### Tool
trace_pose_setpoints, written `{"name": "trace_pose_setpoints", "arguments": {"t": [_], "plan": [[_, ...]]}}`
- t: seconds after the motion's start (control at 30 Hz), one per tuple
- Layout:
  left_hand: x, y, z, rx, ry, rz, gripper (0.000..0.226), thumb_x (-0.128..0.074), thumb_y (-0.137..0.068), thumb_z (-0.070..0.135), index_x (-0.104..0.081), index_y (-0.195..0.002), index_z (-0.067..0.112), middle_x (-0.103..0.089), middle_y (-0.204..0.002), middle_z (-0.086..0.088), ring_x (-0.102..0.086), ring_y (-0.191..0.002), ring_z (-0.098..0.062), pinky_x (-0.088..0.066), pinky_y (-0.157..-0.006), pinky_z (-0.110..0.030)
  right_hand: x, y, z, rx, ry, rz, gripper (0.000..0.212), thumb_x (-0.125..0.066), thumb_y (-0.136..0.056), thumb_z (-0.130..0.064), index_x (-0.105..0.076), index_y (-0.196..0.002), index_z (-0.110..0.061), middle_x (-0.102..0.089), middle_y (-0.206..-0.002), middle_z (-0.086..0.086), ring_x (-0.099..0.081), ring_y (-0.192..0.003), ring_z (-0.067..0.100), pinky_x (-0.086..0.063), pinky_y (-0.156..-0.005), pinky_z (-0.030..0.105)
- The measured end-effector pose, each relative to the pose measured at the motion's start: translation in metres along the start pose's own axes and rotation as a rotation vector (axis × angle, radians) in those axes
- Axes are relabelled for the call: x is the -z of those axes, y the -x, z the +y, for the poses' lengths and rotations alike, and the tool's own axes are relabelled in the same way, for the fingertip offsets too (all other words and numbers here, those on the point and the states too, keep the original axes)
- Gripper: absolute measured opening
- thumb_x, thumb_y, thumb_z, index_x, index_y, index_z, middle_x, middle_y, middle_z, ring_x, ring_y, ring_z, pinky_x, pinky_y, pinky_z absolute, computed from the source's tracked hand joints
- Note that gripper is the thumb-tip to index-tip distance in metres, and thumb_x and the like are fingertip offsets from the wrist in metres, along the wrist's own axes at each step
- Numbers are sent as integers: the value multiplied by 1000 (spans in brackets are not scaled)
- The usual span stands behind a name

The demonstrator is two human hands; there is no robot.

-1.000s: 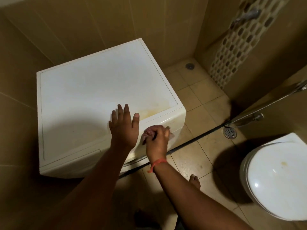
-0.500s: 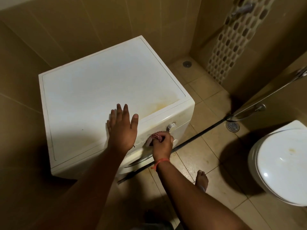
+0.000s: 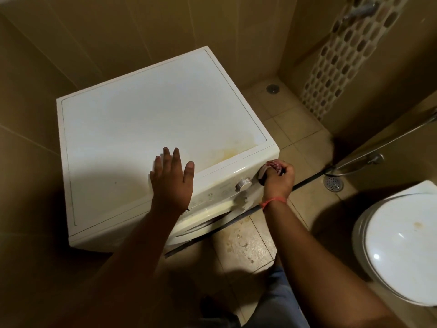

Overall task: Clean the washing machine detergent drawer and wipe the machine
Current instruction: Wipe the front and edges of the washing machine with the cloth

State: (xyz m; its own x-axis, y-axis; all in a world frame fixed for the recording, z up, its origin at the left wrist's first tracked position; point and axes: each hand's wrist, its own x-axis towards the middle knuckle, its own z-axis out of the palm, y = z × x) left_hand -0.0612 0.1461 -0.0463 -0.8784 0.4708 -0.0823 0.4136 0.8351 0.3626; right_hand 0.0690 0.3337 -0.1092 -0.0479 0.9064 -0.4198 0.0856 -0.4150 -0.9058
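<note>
Now, right hand (image 3: 278, 179): grips cloth (image 3: 274, 167), slid rightward along the panel past the dial (image 3: 243, 184).
Left hand (image 3: 171, 183): flat, fingers relaxed, bracing the machine (image 3: 146, 119).
Meaning: front wipe nearing corner.

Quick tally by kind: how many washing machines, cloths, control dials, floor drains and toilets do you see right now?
Washing machine: 1
Cloth, gripped in the right hand: 1
Control dial: 1
Floor drains: 2
Toilet: 1
Total: 6

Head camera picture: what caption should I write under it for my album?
Left hand flat on the washing machine top while the right hand rubs a cloth on its front corner.
</note>
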Motion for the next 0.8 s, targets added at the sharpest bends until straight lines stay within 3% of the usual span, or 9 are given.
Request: {"name": "trace_pose_setpoints", "arguments": {"t": [0.1, 0.23, 0.3, 0.4, 0.47, 0.6, 0.63, 0.73, 0.8], "plan": [[-4, -1, 17, -1, 18, -25, 60, -25, -101, 47, -19, -155, 20, -8, -164, -5, -4, -150, -29, -10, -120, -52, -7, 29, -1, 285, 208, -147, 30, -60, -85, 4, -64, -99, -22, -49, -117, -5, -58, -107, 15, -49, -97, 24], [-7, -3, 38, -21, 45, -33, 60, -25, -101, 48, -16, -155, 22, -5, -164, -3, -1, -151, -27, -7, -120, -51, 2, 30, 8, 492, 423, -304, 29, -62, -84, 0, -66, -103, -23, -46, -115, -7, -48, -117, 20, -45, -104, 39], [-10, -5, 44, -31, 45, -42, 61, -24, -101, 49, -16, -155, 22, -5, -164, -3, -1, -151, -27, -7, -120, -51, 5, 30, 9, 634, 573, -385, 22, -64, -86, -4, -67, -101, -20, -48, -115, -8, -38, -118, 16, -40, -102, 34], [-16, -3, 49, -34, 25, -55, 62, -23, -100, 49, -17, -155, 20, -7, -164, -5, -3, -150, -29, -8, -120, -52, 4, 40, 9, 861, 760, -518, 20, -67, -86, -8, -68, -101, -20, -55, -115, -2, -36, -115, 23, -38, -89, 28], [-17, -2, 50, -43, 6, -59, 64, -19, -100, 52, -19, -155, 19, -8, -163, -7, -5, -150, -31, -10, -119, -53, 2, 33, 5, 871, 751, -474, 20, -66, -85, -8, -69, -102, -19, -56, -117, -1, -34, -113, 21, -38, -85, 27], [-9, -7, 45, -37, -14, -36, 66, -18, -98, 52, -22, -154, 16, -11, -163, -10, -9, -149, -34, -13, -118, -54, -1, 16, -12, 509, 555, -110, 26, -63, -87, -4, -69, -107, -19, -53, -126, -2, -31, -112, 15, -40, -93, 26], [-8, -8, 43, -30, -16, -35, 63, -22, -101, 49, -21, -154, 16, -11, -163, -10, -8, -149, -34, -13, -118, -54, -2, 19, -12, 550, 597, -126, 27, -64, -86, -3, -70, -105, -19, -53, -125, -2, -31, -112, 15, -40, -92, 26], [-8, -9, 42, -22, -13, -44, 60, -27, -102, 45, -20, -154, 17, -9, -163, -9, -6, -150, -32, -12, -119, -54, -4, 41, 3, 937, 759, -460, 30, -69, -81, -2, -71, -104, -21, -58, -120, -1, -33, -110, 18, -39, -85, 26], [-11, -7, 43, -42, -22, -60, 60, -26, -102, 45, -19, -154, 18, -8, -163, -8, -5, -150, -31, -12, -119, -53, -3, 41, 12, 956, 754, -521, 30, -68, -81, -3, -71, -106, -20, -56, -120, 1, -35, -115, 20, -36, -89, 24]]}}
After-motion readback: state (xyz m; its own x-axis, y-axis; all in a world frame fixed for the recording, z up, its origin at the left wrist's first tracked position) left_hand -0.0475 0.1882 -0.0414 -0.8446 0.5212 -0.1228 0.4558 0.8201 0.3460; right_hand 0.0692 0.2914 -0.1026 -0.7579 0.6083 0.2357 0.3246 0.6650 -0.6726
